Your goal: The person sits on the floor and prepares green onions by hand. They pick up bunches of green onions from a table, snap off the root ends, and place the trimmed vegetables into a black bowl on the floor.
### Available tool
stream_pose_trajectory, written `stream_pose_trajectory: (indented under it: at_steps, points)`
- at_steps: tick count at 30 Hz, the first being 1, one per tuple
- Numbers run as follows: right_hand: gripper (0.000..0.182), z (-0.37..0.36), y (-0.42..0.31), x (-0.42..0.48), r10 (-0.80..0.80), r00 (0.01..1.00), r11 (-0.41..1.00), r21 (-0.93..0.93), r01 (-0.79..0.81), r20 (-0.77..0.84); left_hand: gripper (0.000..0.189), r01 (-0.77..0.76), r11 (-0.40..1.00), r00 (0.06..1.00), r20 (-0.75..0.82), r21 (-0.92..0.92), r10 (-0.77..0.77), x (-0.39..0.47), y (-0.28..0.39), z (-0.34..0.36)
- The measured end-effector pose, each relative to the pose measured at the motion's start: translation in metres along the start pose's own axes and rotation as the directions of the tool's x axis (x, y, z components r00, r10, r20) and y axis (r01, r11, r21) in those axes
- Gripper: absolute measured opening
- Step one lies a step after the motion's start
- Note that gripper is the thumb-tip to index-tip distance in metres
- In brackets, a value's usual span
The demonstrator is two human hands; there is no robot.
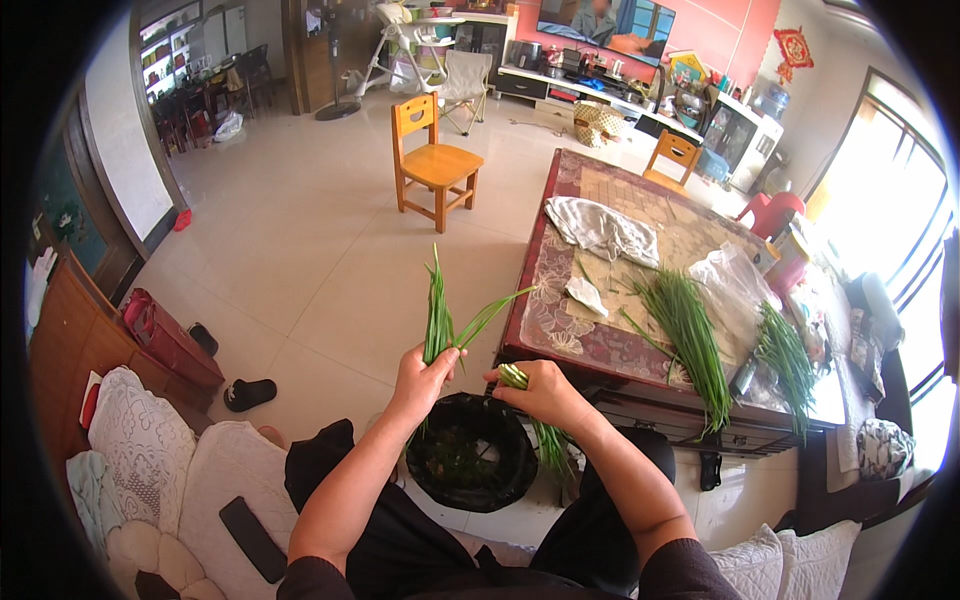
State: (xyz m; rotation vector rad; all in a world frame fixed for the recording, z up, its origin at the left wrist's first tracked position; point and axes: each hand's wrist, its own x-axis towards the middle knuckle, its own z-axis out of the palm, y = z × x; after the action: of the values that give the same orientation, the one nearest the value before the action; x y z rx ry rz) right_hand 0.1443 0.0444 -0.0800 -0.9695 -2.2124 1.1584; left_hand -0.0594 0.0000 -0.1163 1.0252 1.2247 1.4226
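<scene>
My left hand (pixel 426 375) grips a small bunch of long green leafy stalks (pixel 437 315), probably Chinese chives, with the leaves pointing up and a few splayed to the right. My right hand (pixel 541 388) is closed around another bunch, its pale cut ends (pixel 513 376) beside the thumb and its leaves hanging below the hand. Between my knees, beneath both hands, stands a bin lined with a black plastic bag (pixel 510 480), holding green scraps. On the table to the right lie a large pile of the stalks (pixel 686 330) and a smaller pile (pixel 784 356), both hanging over the near edge.
The table (pixel 536 247) also bears a pale cloth (pixel 604 229), a crumpled tissue (pixel 587 295) and a clear plastic bag (pixel 731 281). A small wooden chair (pixel 439 161) stands ahead. A black phone (pixel 253 538) lies on the sofa at my left; a black slipper (pixel 250 394) is on the floor.
</scene>
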Motion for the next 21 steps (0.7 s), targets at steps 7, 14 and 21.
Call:
stream_pose_trajectory:
  at_steps: [7, 14, 21]
  points:
    - [0.022, -0.009, 0.021, 0.012, 0.205, 0.969, 0.865, 0.488, -0.114, -0.136, 0.017, 0.038, 0.999, 0.999, 0.027, -0.015, -0.038, -0.002, 0.000, 0.006]
    - [0.033, -0.015, 0.015, 0.022, 0.233, 0.933, 0.602, 0.794, 0.084, -0.275, 0.015, 0.046, 0.998, 0.994, 0.100, 0.034, -0.049, -0.004, -0.016, 0.014]
    - [0.025, -0.024, 0.021, 0.021, 0.413, 0.853, 0.470, 0.877, 0.099, -0.318, 0.019, 0.083, 0.993, 0.990, 0.120, -0.079, -0.073, -0.012, -0.007, 0.021]
